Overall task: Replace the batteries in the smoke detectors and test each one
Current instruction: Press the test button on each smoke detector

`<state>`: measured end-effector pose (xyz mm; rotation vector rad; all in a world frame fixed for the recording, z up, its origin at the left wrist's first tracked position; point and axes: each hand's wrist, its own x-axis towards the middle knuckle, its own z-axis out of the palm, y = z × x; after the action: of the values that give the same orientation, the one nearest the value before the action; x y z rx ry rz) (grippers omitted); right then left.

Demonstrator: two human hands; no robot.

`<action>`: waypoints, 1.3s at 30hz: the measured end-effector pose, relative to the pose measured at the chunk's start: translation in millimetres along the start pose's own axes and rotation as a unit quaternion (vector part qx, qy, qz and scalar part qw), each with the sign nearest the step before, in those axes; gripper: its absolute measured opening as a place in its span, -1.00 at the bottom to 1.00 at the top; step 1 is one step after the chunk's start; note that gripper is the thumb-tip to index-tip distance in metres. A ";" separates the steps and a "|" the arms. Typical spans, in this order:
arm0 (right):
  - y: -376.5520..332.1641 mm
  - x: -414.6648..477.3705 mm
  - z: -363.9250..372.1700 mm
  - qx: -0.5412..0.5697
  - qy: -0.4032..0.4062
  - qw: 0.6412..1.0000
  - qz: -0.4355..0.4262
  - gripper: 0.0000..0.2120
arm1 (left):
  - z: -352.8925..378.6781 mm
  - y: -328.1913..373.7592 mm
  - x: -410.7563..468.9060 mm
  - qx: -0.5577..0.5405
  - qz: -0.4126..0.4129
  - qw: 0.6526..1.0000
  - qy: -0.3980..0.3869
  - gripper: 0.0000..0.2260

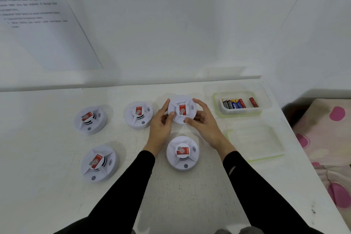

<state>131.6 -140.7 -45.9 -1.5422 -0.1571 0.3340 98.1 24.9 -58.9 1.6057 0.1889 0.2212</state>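
Five white smoke detectors sat on the white counter (57, 195), each with a red sticker on top. Over on the left, a printed sheet (38, 15) was stuck to the wall, text too blurry to read. Below it were the back-left detector (90, 119) and the front-left detector (99, 163), then the back-middle detector (138, 114) a bit further right. Next came the left hand (161, 123), fingers curled around the left edge of the held detector (182, 109), while the right hand (204, 121) gripped its right edge, thumb on the lower face. Couldn't tell if it was lifted off the counter or not. Just in front of it, between the black sleeves, sat the front-middle detector (182, 153). Right of the hands was a clear plastic tub (216, 104) holding some AA batteries (234, 103), mostly red and black with a blue-yellow one. Its clear lid (255, 142) lay flat just in front of it. Past the counter's right edge was a pink-spotted bedsheet (326, 138).
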 end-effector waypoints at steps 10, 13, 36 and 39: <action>0.5 0.2 -0.4 0.003 0.000 1.000 0.002 -0.37 | 0.1 -1.0 1.2 0.013 0.004 1.000 0.001 -0.58; 0.6 0.1 -0.2 0.003 0.000 1.000 0.000 -0.37 | 0.6 -1.4 1.5 0.011 0.003 1.000 0.002 -0.58; -7.3 0.0 -5.6 0.015 -0.021 0.999 0.024 -0.43 | -0.2 1.0 1.1 0.014 -0.009 1.000 0.000 -0.57; -6.9 -0.1 -5.8 0.018 -0.016 0.999 0.024 -0.43 | 0.2 0.7 0.7 0.003 -0.001 1.000 0.011 -0.62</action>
<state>134.0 -146.3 -39.2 -1.5075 -0.1378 0.3977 98.8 24.9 -58.1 1.6093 0.2084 0.2370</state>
